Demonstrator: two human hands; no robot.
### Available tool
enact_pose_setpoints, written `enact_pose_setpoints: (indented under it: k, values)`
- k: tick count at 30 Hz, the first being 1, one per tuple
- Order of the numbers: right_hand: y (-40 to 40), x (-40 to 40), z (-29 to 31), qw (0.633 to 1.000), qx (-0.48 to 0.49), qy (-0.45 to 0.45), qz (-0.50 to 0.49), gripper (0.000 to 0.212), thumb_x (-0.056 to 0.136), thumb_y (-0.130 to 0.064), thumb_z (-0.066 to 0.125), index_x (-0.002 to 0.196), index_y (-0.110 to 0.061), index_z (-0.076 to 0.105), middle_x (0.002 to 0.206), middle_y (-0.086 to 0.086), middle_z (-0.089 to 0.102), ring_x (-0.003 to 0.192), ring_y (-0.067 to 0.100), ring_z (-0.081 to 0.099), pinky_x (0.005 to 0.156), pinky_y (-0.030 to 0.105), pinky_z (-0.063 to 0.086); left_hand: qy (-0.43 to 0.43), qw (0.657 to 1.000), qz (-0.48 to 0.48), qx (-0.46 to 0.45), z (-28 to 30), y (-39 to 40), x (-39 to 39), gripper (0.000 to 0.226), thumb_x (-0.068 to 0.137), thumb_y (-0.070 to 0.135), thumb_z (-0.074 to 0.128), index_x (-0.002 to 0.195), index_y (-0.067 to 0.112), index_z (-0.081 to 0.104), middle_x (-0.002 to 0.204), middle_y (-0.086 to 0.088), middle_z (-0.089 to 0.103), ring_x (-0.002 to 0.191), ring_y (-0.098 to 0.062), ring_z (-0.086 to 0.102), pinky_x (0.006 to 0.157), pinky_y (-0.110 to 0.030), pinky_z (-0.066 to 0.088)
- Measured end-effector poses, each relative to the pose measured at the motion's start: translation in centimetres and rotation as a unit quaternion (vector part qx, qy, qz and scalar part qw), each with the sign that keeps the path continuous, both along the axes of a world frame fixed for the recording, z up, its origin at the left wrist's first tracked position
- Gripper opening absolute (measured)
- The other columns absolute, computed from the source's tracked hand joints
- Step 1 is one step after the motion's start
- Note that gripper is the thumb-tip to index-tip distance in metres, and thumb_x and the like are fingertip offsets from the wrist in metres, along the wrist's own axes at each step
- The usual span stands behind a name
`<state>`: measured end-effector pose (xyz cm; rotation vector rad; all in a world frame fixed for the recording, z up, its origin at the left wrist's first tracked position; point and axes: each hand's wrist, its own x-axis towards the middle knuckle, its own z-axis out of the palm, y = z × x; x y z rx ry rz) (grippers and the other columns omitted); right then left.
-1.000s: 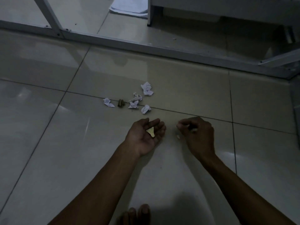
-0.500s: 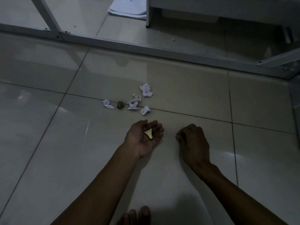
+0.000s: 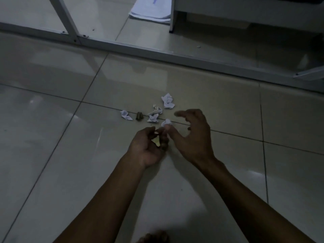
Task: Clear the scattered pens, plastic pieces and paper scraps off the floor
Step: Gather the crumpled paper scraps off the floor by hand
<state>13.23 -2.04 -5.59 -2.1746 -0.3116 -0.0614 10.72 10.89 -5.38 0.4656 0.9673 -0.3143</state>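
My left hand (image 3: 146, 148) lies palm up just above the tiled floor, its fingers curled round a small yellowish scrap (image 3: 156, 141). My right hand (image 3: 192, 137) hovers beside it with fingers spread and nothing in them, the thumb reaching toward the left fingertips. Just beyond the hands lie several crumpled white paper scraps: one near my right thumb (image 3: 166, 122), two in the middle (image 3: 152, 118) (image 3: 156, 110), a bigger one behind (image 3: 167, 101) and one at the left (image 3: 125, 115). A small brown piece (image 3: 139, 116) lies among them.
A grey metal frame rail (image 3: 157, 53) crosses the floor behind the scraps, with a slanted post (image 3: 64, 16) at the left. A stack of white sheets (image 3: 152, 11) lies beyond it beside a white furniture leg (image 3: 172, 14). My toes (image 3: 154, 237) show at the bottom edge.
My right hand lifted off the floor, opened its fingers and moved left to meet the left hand. The left hand's fingers curled in more around the yellowish scrap.
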Motion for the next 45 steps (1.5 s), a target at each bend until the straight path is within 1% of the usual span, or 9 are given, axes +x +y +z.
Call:
enact_pose_setpoints:
  k: [5,10,16,22,25,28,32,37,45]
  values:
    - [2.2,4.4,-2.1,0.982,-0.153,0.036,0.106,0.122,0.051,-0.080,0.071,0.151,-0.032,0.019,0.156,0.009,0.016,0.144,0.026,0.010,0.113,0.041,0.025,-0.010,0.998,0.043,0.047,-0.1,4.6,0.1,0.030,0.096,0.018,0.038,0.071,0.009,0.053,0.053,-0.004,0.052,0.039,-0.014,0.044,0.040,-0.013,0.031]
    - [5.0,7.7,-4.2,0.950,-0.231,0.069,0.198,0.137,0.043,-0.086,0.069,0.151,-0.043,-0.003,0.161,0.006,-0.016,0.146,0.028,-0.021,0.119,0.052,-0.006,-0.028,0.993,0.098,0.060,0.2,8.6,0.0,0.029,0.097,0.018,0.037,0.074,0.010,0.051,0.054,-0.004,0.051,0.041,-0.014,0.042,0.040,-0.013,0.031]
    - [10.1,5.6,-5.8,0.944,-0.244,-0.011,0.221,0.126,0.050,-0.093,0.053,0.153,-0.039,0.006,0.162,0.012,-0.004,0.148,0.030,-0.011,0.119,0.051,-0.007,-0.032,0.986,0.142,0.079,0.4,12.7,-0.4,0.009,0.080,0.013,0.045,0.074,0.010,0.052,0.055,-0.004,0.051,0.052,-0.012,0.037,0.041,-0.011,0.032]
    - [15.6,4.2,-6.7,0.947,-0.240,-0.066,0.204,0.069,0.084,-0.072,0.039,0.141,-0.034,0.044,0.155,0.017,0.028,0.145,0.039,0.016,0.117,0.056,0.007,-0.036,0.979,0.173,0.101,0.7,15.9,-2.1,0.008,0.068,0.013,0.046,0.074,0.011,0.052,0.055,-0.003,0.051,0.047,-0.012,0.040,0.041,-0.014,0.032]
    - [16.9,4.2,-7.1,0.936,-0.253,-0.165,0.181,0.033,0.090,-0.045,0.053,0.113,-0.023,0.061,0.124,0.012,0.057,0.116,0.038,0.049,0.095,0.048,0.031,-0.025,0.978,0.183,0.097,0.6,16.7,-3.0,0.008,0.068,0.012,0.046,0.074,0.011,0.052,0.054,-0.003,0.051,0.045,-0.012,0.041,0.040,-0.014,0.032]
    - [16.8,4.1,-7.5,0.923,-0.246,-0.243,0.171,0.021,0.086,-0.033,0.057,0.095,-0.014,0.062,0.094,0.009,0.061,0.090,0.033,0.054,0.069,0.037,0.036,-0.019,0.977,0.191,0.096,0.7,17.2,-3.6,0.008,0.068,0.012,0.046,0.074,0.011,0.051,0.054,-0.003,0.050,0.046,-0.012,0.040,0.041,-0.013,0.031]
    - [15.8,3.5,-7.4,0.909,-0.268,-0.258,0.188,0.025,0.084,-0.031,0.054,0.066,-0.014,0.059,0.066,0.005,0.058,0.062,0.027,0.056,0.053,0.026,0.026,-0.020,0.977,0.191,0.090,0.7,17.0,-3.5,0.002,0.073,0.013,0.047,0.073,0.013,0.049,0.054,-0.002,0.049,0.046,-0.012,0.038,0.041,-0.013,0.028]
    - [12.5,4.0,-6.9,0.915,-0.242,-0.220,0.238,0.037,0.085,-0.031,0.047,0.053,-0.013,0.053,0.048,0.007,0.051,0.038,0.026,0.048,0.050,0.025,0.025,-0.018,0.987,0.141,0.075,0.5,15.6,-2.2,0.050,0.096,0.028,0.042,0.047,0.018,0.040,0.043,0.005,0.032,0.031,-0.010,0.026,0.036,-0.013,0.015]
    - [0.7,4.1,-3.7,0.982,-0.143,-0.035,0.116,0.041,0.086,-0.029,0.050,0.050,-0.020,0.034,0.043,0.003,0.036,0.043,0.019,0.036,0.057,0.025,0.024,-0.059,0.997,-0.023,0.041,1.7,8.4,1.6,0.056,0.094,0.029,0.041,0.039,0.020,0.035,0.039,0.005,0.021,0.028,-0.010,0.019,0.035,-0.014,0.010]
